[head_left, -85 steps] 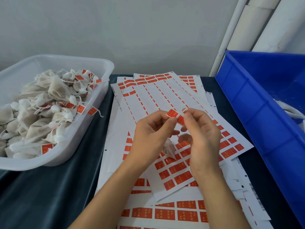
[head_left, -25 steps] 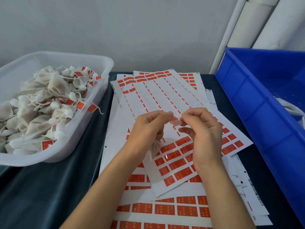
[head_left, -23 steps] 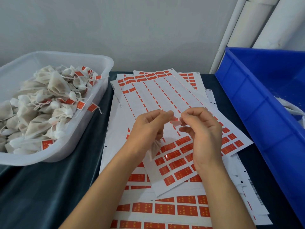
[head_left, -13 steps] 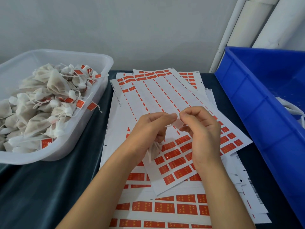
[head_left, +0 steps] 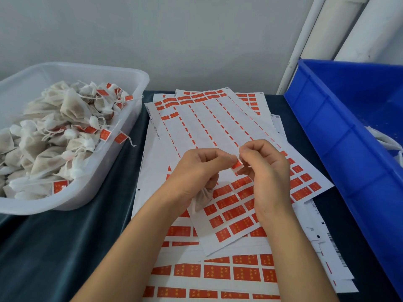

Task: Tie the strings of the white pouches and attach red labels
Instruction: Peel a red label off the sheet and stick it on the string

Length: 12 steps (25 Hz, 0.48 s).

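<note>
Red label [head_left: 237,165] pinched between both hands' fingers [head_left: 230,159], pouch [head_left: 201,198] dangling below

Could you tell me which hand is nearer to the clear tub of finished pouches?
Left. The left hand is just right of the clear tub; the right hand lies farther right.

Grey wall [head_left: 174,35], white pipes [head_left: 349,27]
</note>
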Each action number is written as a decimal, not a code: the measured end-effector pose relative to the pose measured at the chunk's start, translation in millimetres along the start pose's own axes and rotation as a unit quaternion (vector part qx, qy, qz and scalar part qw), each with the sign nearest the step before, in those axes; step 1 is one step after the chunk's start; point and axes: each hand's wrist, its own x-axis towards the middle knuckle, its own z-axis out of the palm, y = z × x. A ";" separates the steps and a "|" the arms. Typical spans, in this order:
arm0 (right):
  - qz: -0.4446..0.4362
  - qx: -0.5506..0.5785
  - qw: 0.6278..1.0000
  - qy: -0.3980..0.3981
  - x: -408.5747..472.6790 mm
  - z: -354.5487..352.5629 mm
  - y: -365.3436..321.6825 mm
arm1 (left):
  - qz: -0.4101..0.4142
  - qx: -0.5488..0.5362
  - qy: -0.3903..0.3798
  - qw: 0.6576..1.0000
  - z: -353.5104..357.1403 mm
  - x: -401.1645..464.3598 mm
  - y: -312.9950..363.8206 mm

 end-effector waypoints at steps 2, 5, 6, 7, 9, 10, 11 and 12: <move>0.008 -0.002 1.000 0.001 0.4 -0.1 0.7 | -0.002 -0.001 -0.002 1.000 -0.8 0.4 -0.7; 0.009 -0.004 1.000 0.001 0.4 -0.6 1.7 | -0.001 -0.004 -0.003 1.000 -2.4 1.2 -1.3; 0.008 -0.006 1.000 0.002 0.5 -0.8 1.9 | -0.002 -0.005 -0.003 1.000 -2.5 1.3 -1.6; 0.007 -0.006 1.000 0.002 0.7 -0.9 2.0 | -0.003 -0.005 -0.002 1.000 -2.4 1.5 -1.8; 0.008 -0.008 1.000 0.003 1.3 -1.2 2.6 | -0.006 -0.004 0.003 1.000 -2.1 1.9 -2.4; 0.008 -0.008 1.000 0.003 1.5 -1.2 3.1 | -0.007 -0.004 0.005 1.000 -1.9 2.3 -2.6; 0.009 -0.009 1.000 0.003 1.5 -1.3 3.6 | -0.008 -0.006 0.007 1.000 -2.1 2.5 -2.9; 0.009 -0.011 1.000 0.004 1.6 -1.3 3.9 | -0.009 -0.010 0.009 1.000 -2.1 3.0 -3.0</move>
